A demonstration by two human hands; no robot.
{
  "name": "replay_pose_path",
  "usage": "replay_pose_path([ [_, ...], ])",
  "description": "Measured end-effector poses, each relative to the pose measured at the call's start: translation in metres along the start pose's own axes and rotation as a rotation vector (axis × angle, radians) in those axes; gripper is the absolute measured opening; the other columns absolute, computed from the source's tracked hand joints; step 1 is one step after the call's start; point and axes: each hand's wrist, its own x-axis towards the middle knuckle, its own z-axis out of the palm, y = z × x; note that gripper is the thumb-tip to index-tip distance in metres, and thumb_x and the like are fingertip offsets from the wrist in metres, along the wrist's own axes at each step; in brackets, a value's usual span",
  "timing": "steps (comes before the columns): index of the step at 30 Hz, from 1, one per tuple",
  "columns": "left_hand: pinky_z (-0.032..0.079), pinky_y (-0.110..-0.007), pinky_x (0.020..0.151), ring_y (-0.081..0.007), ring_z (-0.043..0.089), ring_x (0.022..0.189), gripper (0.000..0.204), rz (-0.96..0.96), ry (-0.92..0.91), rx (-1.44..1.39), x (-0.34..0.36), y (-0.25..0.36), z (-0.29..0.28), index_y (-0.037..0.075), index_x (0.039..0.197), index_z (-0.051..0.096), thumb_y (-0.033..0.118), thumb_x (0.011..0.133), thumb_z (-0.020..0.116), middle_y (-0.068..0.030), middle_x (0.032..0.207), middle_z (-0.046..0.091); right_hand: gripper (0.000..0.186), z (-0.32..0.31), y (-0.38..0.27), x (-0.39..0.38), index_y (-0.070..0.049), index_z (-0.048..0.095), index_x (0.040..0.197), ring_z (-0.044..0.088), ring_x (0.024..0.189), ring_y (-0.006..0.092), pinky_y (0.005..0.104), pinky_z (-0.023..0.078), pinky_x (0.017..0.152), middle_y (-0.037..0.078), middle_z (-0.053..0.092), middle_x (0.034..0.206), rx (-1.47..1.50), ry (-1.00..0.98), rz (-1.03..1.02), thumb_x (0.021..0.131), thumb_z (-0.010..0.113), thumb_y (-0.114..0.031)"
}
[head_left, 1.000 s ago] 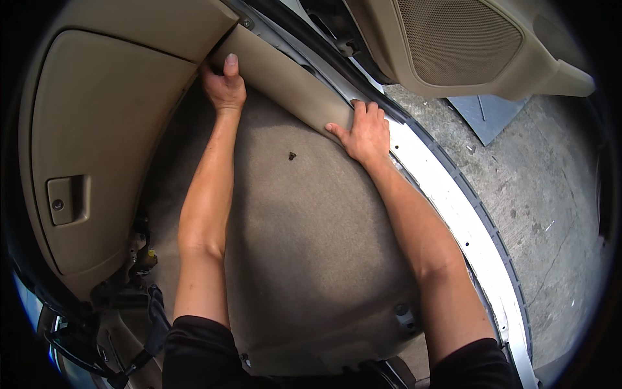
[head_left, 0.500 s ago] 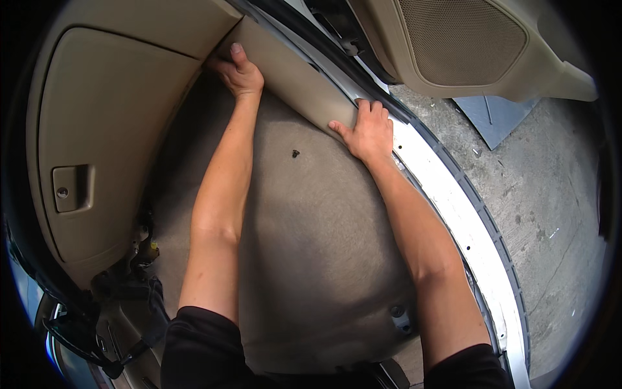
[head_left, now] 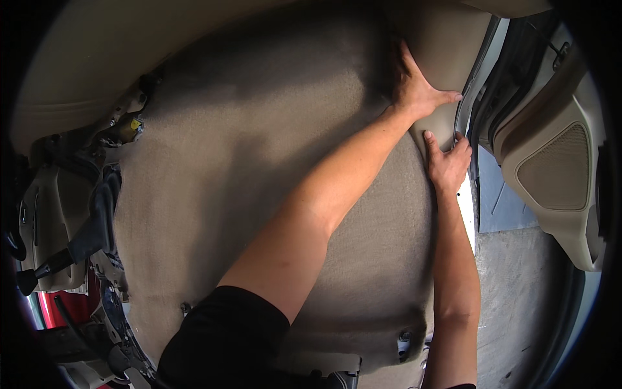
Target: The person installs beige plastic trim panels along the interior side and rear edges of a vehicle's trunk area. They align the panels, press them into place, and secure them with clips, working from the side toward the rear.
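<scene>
A beige sill trim panel [head_left: 446, 58] runs along the right side of the car's carpeted footwell. My left hand [head_left: 418, 96] lies across the panel, fingers spread; its thumb reaches to the outer edge and the other fingers point down the inner side, their tips partly in shadow. Just nearer, my right hand [head_left: 449, 165] grips the panel's near end, thumb on the inner side and fingers curled over the outer edge. White painted door sill [head_left: 466, 217] shows beyond this end.
Tan carpet [head_left: 188, 201] covers the floor under my left arm. An open door [head_left: 554, 168] with a speaker grille stands right, above concrete [head_left: 515, 279] and a grey sheet [head_left: 502, 198]. Wiring with a yellow connector [head_left: 136, 124] and a lever [head_left: 55, 262] are at left.
The view has swung left, so the panel and both hands now appear farther right. My left hand has spread across the panel. The small dark clip on the carpet no longer shows.
</scene>
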Motion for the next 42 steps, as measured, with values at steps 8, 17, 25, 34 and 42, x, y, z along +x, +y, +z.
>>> replay_pose_path([
  [8, 0.023, -0.050, 0.129, -0.0486, 0.019, 0.155, 0.155, 0.013, -0.143, -0.247, 0.004, -0.003, -0.020, -0.006, 0.160, -0.008, 0.039, 0.060, 0.102, -0.0370, 0.164, 0.012, 0.097, 0.007, 0.007, 0.004, 0.000, 0.056, 0.136, 0.058, 0.123, 0.0444, 0.0541, 0.049, 0.102, 0.026, 0.059, 0.128, -0.043, 0.007, 0.014, 0.080, 0.071, -0.078],
  [17, 0.014, -0.051, 0.131, -0.0508, 0.008, 0.157, 0.159, 0.141, -0.034, -0.148, 0.013, -0.019, -0.005, -0.008, 0.161, -0.008, 0.046, 0.058, 0.101, -0.0387, 0.167, 0.003, 0.103, 0.012, 0.006, 0.005, 0.007, 0.052, 0.139, 0.055, 0.127, 0.0441, 0.0506, 0.046, 0.106, 0.029, 0.056, 0.133, -0.042, -0.002, 0.000, 0.082, 0.072, -0.076],
  [25, 0.017, -0.050, 0.131, -0.0523, 0.012, 0.156, 0.166, 0.251, 0.012, 0.001, 0.026, -0.022, -0.007, -0.006, 0.162, -0.004, 0.052, 0.049, 0.102, -0.0384, 0.167, 0.008, 0.108, 0.015, 0.005, 0.004, 0.010, 0.052, 0.138, 0.056, 0.125, 0.0458, 0.0506, 0.046, 0.106, 0.032, 0.057, 0.130, -0.054, -0.004, 0.008, 0.081, 0.070, -0.080],
  [34, 0.035, -0.050, 0.123, -0.0385, 0.037, 0.149, 0.144, -0.027, -0.144, -0.066, 0.022, -0.017, -0.037, 0.004, 0.165, -0.004, 0.063, 0.071, 0.087, -0.0315, 0.167, 0.021, 0.101, 0.007, -0.001, 0.004, 0.006, 0.054, 0.137, 0.055, 0.127, 0.0449, 0.0514, 0.046, 0.106, 0.029, 0.058, 0.130, -0.036, -0.043, 0.050, 0.081, 0.072, -0.076],
  [42, 0.022, -0.039, 0.126, -0.0298, 0.029, 0.154, 0.088, -0.162, 0.032, -0.817, 0.032, 0.026, -0.026, 0.001, 0.163, 0.024, 0.056, 0.099, 0.052, -0.0181, 0.164, 0.035, 0.091, -0.023, 0.015, 0.018, 0.000, 0.049, 0.146, 0.055, 0.131, 0.0414, 0.0494, 0.048, 0.109, 0.027, 0.053, 0.140, 0.036, -0.294, 0.014, 0.084, 0.078, -0.060],
])
